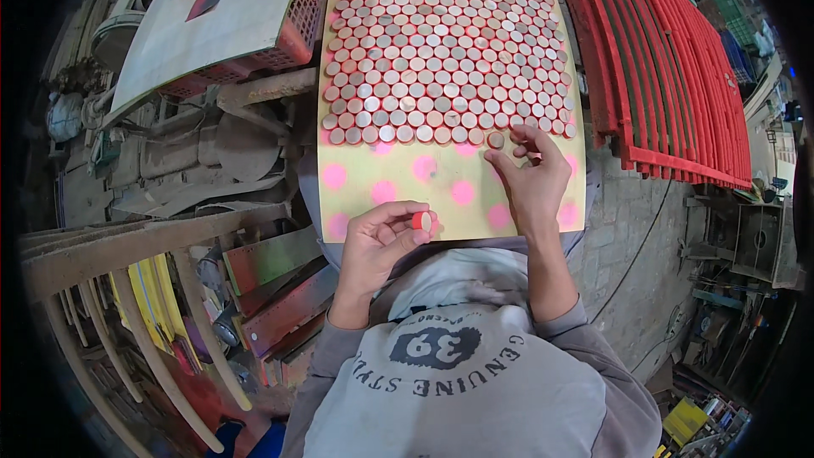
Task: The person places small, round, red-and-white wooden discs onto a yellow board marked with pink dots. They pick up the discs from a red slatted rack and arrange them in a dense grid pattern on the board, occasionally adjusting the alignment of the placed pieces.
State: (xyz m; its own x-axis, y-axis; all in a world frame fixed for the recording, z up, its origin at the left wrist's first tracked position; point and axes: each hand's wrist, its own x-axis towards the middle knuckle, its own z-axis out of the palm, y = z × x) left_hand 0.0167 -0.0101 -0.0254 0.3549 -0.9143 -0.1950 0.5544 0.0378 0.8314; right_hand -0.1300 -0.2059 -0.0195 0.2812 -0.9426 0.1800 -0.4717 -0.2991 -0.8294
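Your discs (pixel 441 76): pale tops, red sides. Your board (pixel 462 227): yellow, pink-spotted. Your shirt (pixel 475 416): grey, dark print. Slatted rack (pixel 678 168): red.

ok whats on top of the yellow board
Rows of small round pieces, pale on top with red edges, fill the far part of the board, with pink spots showing on its near part. What lies beneath the pieces is covered.

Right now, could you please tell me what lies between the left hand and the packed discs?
In the head view, only yellow board with pink spots lies between the left hand and the packed discs.
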